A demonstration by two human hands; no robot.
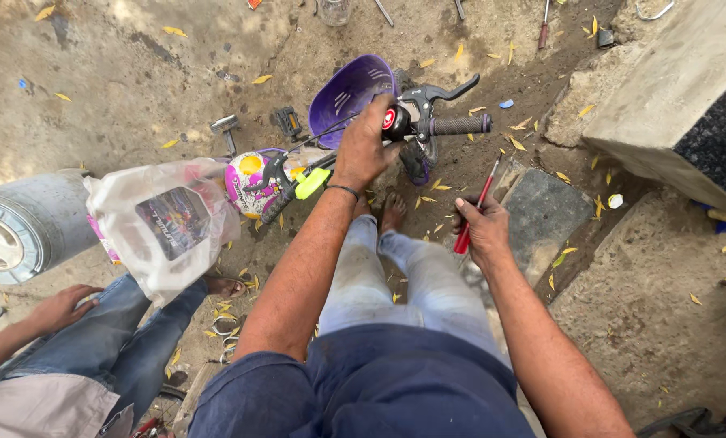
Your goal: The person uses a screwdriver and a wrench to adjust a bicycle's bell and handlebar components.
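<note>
Head view: hands at a small bicycle's handlebar.
Left hand [365, 150] closed around the handlebar [428, 123] centre, beside the purple basket [348, 91]. Right hand [483, 229] grips a red-handled screwdriver [474, 212], held apart, below the right grip.

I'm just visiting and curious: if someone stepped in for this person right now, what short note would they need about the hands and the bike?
Left hand: gripping the middle of the handlebar of a small bike, by the red bell.
Right hand: closed around a red-handled screwdriver, held away from the bike, tip up.
Bike: standing on the dirt in front of the person's bare feet; purple basket at the front, a black brake lever fitted on the right grip.
Done or left: the pictures do not show which fastener has been worked.
Nearby: another person's hand at the left, and a plastic bag.
</note>
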